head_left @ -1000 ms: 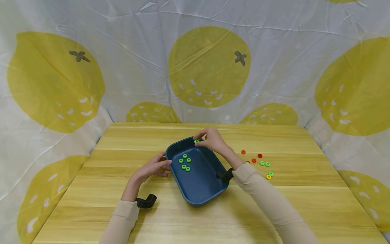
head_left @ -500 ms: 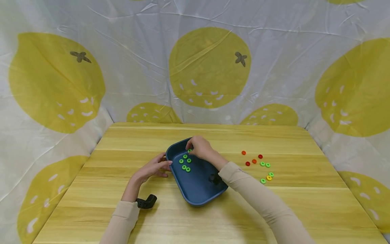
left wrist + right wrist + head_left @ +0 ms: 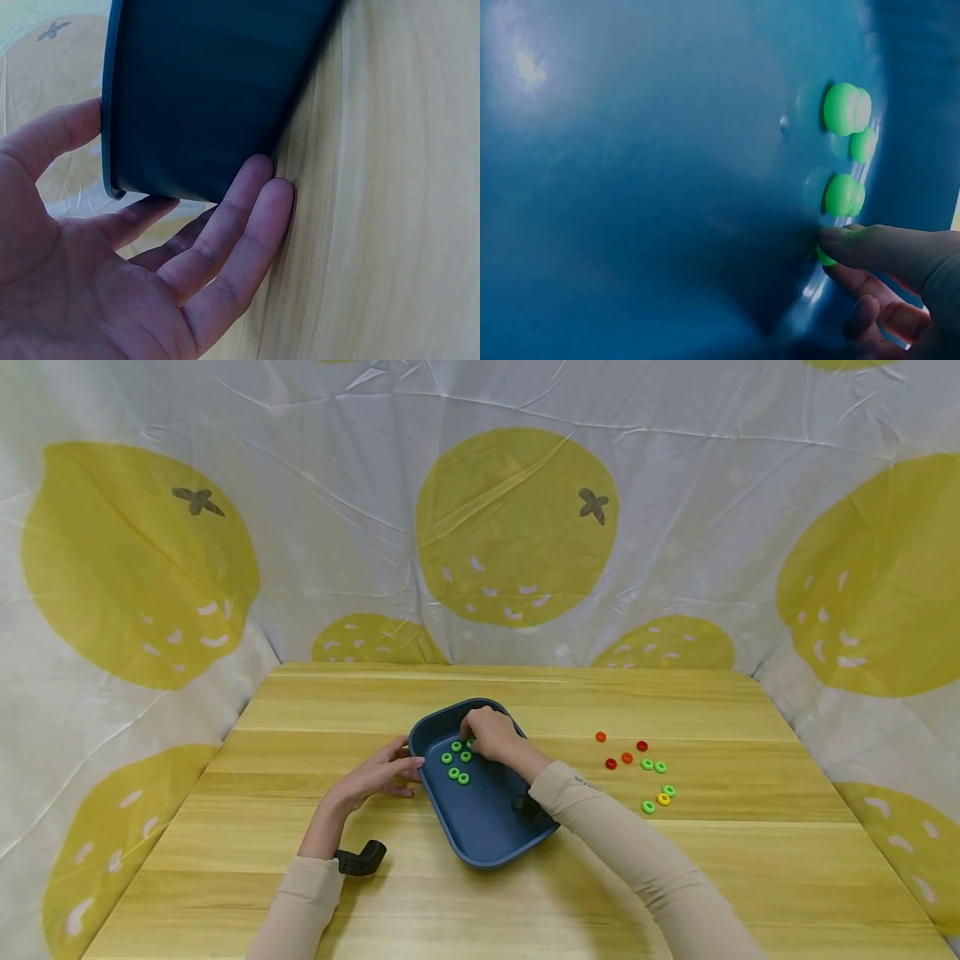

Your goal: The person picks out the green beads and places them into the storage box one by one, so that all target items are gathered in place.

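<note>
A dark blue rectangular basin [image 3: 480, 822] sits at an angle on the table. My left hand [image 3: 377, 772] rests against its left side; in the left wrist view the thumb touches the rim and the loosely straight fingers [image 3: 247, 187] lie along the outer wall. Inside the basin, my right hand [image 3: 491, 737] pinches a small green ring-shaped bead [image 3: 471, 743] between thumb and fingertips, low at the floor. The right wrist view shows that bead [image 3: 826, 258] mostly hidden by the thumb. Several loose green beads [image 3: 453, 773] lie beside it on the basin floor.
Right of the basin, several more ring beads lie on the wooden table [image 3: 720, 877]: orange [image 3: 627, 758], red [image 3: 642, 746], green [image 3: 648, 807] and yellow [image 3: 663, 799]. A lemon-print cloth [image 3: 517, 527] hangs behind the table and along both sides.
My right hand has come from above the far rim down into the basin, bringing the green bead close to the others. The left hand stays at the basin's side.
</note>
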### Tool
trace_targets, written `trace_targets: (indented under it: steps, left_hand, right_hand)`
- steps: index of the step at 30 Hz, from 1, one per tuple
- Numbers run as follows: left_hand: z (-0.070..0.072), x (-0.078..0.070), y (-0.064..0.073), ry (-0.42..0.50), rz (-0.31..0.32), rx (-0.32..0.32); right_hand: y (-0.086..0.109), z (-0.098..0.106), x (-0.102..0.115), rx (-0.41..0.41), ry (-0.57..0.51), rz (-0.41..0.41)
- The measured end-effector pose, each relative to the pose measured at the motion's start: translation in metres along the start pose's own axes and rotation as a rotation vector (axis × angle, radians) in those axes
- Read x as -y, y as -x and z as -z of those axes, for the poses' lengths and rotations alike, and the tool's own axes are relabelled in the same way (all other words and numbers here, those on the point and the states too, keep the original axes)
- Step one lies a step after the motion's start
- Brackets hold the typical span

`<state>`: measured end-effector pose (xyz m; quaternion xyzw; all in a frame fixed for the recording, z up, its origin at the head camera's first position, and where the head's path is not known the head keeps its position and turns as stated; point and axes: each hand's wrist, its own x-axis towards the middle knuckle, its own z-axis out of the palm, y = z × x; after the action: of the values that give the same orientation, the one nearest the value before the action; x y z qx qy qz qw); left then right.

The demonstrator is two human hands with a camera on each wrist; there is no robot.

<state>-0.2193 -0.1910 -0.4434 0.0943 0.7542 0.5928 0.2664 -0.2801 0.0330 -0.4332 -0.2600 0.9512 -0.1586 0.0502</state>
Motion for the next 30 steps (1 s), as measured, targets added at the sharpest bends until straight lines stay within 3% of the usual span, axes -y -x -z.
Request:
trace_targets:
  steps: [9,14,19,26,30]
  left_hand:
    - [0.000,-0.001,0.000,-0.008,0.000,-0.003]
    - [0.000,-0.001,0.001,-0.007,-0.002,-0.001]
    - [-0.001,-0.001,0.001,-0.005,-0.006,0.001]
    - [-0.001,0.000,0.000,-0.008,-0.005,0.000]
    - [-0.001,0.000,0.000,-0.009,-0.001,-0.007]
  right_hand:
    - [0.002,0.004,0.000,-0.040,-0.014,0.007]
    - [0.005,0.011,0.000,-0.069,-0.074,0.022]
    - [0.007,0.017,-0.001,-0.110,-0.214,0.022]
    - [0.013,0.028,-0.005,-0.247,-0.530,0.073]
    - [0.019,0.038,-0.007,-0.268,-0.629,0.063]
